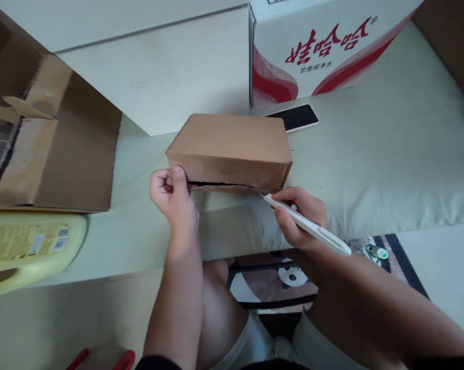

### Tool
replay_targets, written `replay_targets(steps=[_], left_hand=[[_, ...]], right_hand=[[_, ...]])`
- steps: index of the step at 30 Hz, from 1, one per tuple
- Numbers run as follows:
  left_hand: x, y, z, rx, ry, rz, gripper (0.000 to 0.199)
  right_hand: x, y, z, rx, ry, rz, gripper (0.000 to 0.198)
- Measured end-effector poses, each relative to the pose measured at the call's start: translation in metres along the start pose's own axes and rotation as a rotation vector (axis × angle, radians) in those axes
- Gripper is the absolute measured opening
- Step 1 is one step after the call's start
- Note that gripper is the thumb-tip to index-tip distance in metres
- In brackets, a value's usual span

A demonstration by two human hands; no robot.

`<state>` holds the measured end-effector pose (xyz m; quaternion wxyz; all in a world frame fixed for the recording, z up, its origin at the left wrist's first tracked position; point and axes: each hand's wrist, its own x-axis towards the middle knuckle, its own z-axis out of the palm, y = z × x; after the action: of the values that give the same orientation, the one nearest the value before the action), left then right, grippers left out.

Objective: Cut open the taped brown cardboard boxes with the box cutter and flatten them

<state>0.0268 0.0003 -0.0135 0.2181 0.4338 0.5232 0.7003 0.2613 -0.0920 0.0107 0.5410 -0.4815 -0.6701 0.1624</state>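
Note:
A brown cardboard box (235, 139) rests on the pale green cloth surface, its near side facing me with a dark slit along the lower edge. My left hand (174, 195) grips the box's near left corner, the thumb on the outside and the other fingers curled by the slit. In my right hand (303, 213) is a white utility knife (312, 226), held like a pen. Its tip points up and left and lies at the right end of the slit; whether it touches the cardboard I cannot tell.
Behind the box stand a white carton (158, 77) and a red-and-white water carton (316, 56). A phone (295, 117) lies partly behind the box. At left are an open cardboard box (77, 139) and a yellow jug (35, 241). The cloth's front edge (235, 252) is near my knees.

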Motion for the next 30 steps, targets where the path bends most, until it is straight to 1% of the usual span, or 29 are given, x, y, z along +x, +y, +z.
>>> replay_targets(steps=[3,6,11,17,22,26,30], left_hand=[[0.0003,-0.0004,-0.0002,-0.003,0.005,-0.017,0.069],[0.0007,-0.0021,-0.0013,0.020,-0.004,-0.024,0.069],[0.0007,-0.0022,-0.0005,0.040,0.004,-0.016,0.070],[-0.0002,0.0005,0.0014,0.074,0.006,-0.011,0.071],[-0.0011,0.0006,0.0006,0.079,-0.004,-0.015,0.071],[-0.0017,0.0030,0.0012,0.070,0.003,-0.025,0.073],[-0.0018,0.0038,0.0012,0.037,0.002,-0.015,0.070]], right_hand=[[0.0000,0.0003,0.0001,0.012,0.028,-0.019,0.007],[-0.0003,0.0019,0.0002,0.016,0.023,-0.013,0.006],[0.0010,0.0049,-0.0001,0.011,-0.044,-0.020,0.005],[0.0048,0.0030,0.0000,0.010,-0.136,0.032,0.007],[0.0030,0.0023,0.0002,0.030,-0.110,0.080,0.006],[0.0005,0.0040,0.0006,0.048,-0.085,0.072,0.006],[0.0008,0.0037,-0.0002,0.049,-0.079,0.060,0.005]])
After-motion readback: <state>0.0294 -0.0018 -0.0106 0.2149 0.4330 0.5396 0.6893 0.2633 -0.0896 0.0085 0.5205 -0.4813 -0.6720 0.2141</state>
